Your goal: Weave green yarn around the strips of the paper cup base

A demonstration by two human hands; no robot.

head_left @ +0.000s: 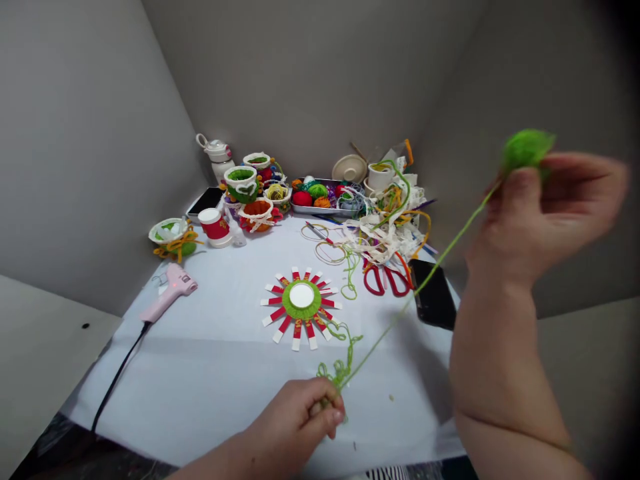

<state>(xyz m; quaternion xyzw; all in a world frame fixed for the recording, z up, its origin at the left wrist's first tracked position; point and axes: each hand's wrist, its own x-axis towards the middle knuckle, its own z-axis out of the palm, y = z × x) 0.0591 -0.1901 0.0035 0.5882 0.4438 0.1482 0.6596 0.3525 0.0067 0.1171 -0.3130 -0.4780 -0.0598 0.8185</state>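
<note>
High on the right, my right hand (545, 207) is closed around a ball of bright green yarn (527, 150). From it a taut green strand (450, 250) slants down to my left hand (305, 420) near the table's front edge, whose fingers are pinched on the strand. Loose green loops (343, 363) lie by my left fingers and trail toward a cut paper cup (301, 307). The cup is spread flat like a sun, its red and white strips fanned out. Green yarn is woven around its round white base.
At left lies a pink glue gun (170, 291) with a black cord. Red-handled scissors (385, 280) and a black phone (433, 293) are at right. Behind stand yarn-covered cups (241, 183), a red-and-white paper cup (214, 228), a tray (327, 212) of yarn balls and tangled lace trim (395, 233).
</note>
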